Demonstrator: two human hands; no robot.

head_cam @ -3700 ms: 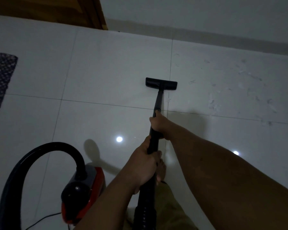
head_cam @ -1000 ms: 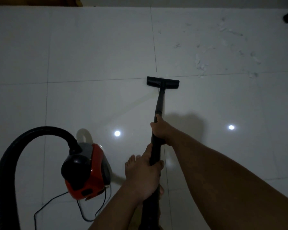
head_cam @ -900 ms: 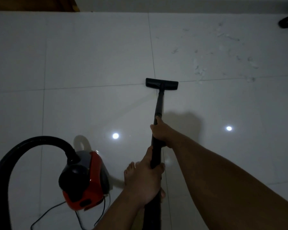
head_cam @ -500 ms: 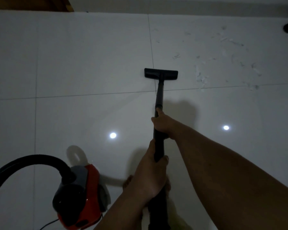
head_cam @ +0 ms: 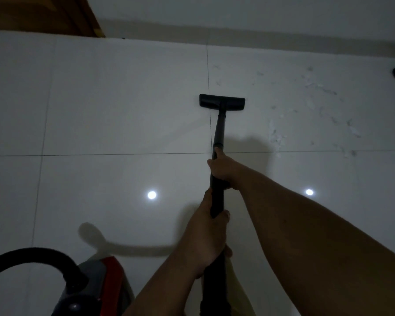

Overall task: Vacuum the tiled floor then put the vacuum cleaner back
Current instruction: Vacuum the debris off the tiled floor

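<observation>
A: What are the hands doing?

B: Both are gripping the black wand point(head_cam: 219, 131) of the vacuum. The right hand point(head_cam: 222, 168) is wrapping around it just above the middle of the frame, fingers curled tight, thumb lying along the tube. The left hand point(head_cam: 206, 238) is clasping it lower down, nearer the bottom centre.

A: And the floor head point(head_cam: 222, 102)?

B: It is sitting flat on the white tiled floor point(head_cam: 123, 99) in the upper middle of the frame, straddling a vertical grout line.

A: Where is the vacuum body point(head_cam: 96, 290)?

B: It is showing red and grey at the lower left, partly cut off by the frame edge, with the black hose point(head_cam: 30, 256) arching out of it toward the left edge.

A: Any dirt?

B: Pale scraps of debris point(head_cam: 310, 110) are lying scattered across the tile at the upper right, to the right of the floor head and apart from it. A wooden door point(head_cam: 43, 14) is showing at the upper left.
</observation>
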